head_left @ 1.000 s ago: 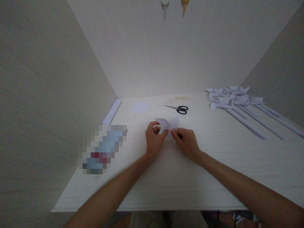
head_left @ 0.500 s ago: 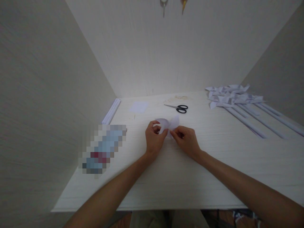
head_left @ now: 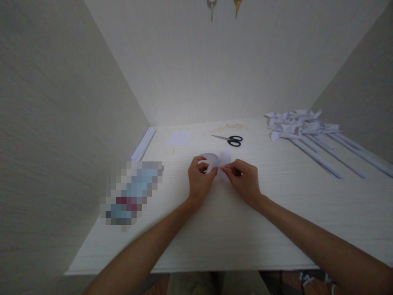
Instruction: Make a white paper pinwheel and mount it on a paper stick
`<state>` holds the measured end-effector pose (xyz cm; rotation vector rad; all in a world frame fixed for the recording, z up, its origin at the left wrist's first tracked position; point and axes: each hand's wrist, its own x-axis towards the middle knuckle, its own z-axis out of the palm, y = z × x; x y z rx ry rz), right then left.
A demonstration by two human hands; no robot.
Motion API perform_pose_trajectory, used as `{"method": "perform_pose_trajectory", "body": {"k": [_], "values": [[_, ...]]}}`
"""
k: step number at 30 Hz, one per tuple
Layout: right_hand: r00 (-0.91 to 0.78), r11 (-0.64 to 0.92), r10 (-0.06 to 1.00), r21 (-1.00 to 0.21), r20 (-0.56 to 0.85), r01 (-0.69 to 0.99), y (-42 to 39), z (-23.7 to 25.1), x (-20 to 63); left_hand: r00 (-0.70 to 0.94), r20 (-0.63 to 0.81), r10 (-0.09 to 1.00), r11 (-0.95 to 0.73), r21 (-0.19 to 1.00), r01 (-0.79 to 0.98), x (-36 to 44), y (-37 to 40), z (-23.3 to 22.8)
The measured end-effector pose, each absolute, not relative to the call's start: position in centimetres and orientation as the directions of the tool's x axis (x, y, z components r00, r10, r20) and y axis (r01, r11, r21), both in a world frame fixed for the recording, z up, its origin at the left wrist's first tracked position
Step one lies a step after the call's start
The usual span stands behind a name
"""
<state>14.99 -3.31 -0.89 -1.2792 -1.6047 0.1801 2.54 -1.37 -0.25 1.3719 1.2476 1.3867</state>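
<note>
My left hand (head_left: 201, 180) is closed on a white paper pinwheel (head_left: 211, 159), its curled blades standing up between thumb and fingers. Close to the pinwheel's middle, the thumb and finger of my right hand (head_left: 244, 180) are pinched together. Whatever sits in that pinch is too small to make out. Behind the hands lies a pair of scissors (head_left: 233, 141) with black handles, blades pointing left. A square sheet of white paper (head_left: 179, 138) rests flat at the back, left of the scissors.
Several finished paper pinwheels (head_left: 294, 125) on rolled paper sticks (head_left: 331, 157) are piled at the right. White paper rolls (head_left: 143, 144) lie along the left wall. In front of them is a pixelated bluish object (head_left: 135, 192). Walls enclose the white table (head_left: 233, 241) on three sides.
My right hand has shifted slightly right, its fingertips drawing back a little from the pinwheel's middle. My left hand keeps its hold in the same place.
</note>
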Motion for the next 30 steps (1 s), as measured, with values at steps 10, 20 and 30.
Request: {"method": "perform_pose_trajectory", "body": {"k": [10, 20, 30], "values": [[0.004, 0.561, 0.682, -0.526, 0.731, 0.639, -3.02, -1.37, 15.28, -0.087, 0.181, 0.98, -0.176, 0.982, 0.071, 2.7, -1.27, -0.32], [-0.172, 0.657, 0.566, -0.315, 0.806, 0.685, -3.13, -1.7, 15.44, -0.07, 0.197, 0.978, -0.191, 0.978, 0.077, 2.59, -1.34, -0.31], [-0.214, 0.711, 0.621, -0.427, 0.754, 0.558, -2.87, -1.32, 15.59, -0.097, 0.177, 0.979, -0.174, 0.984, 0.044, 2.44, -0.92, -0.6]]}}
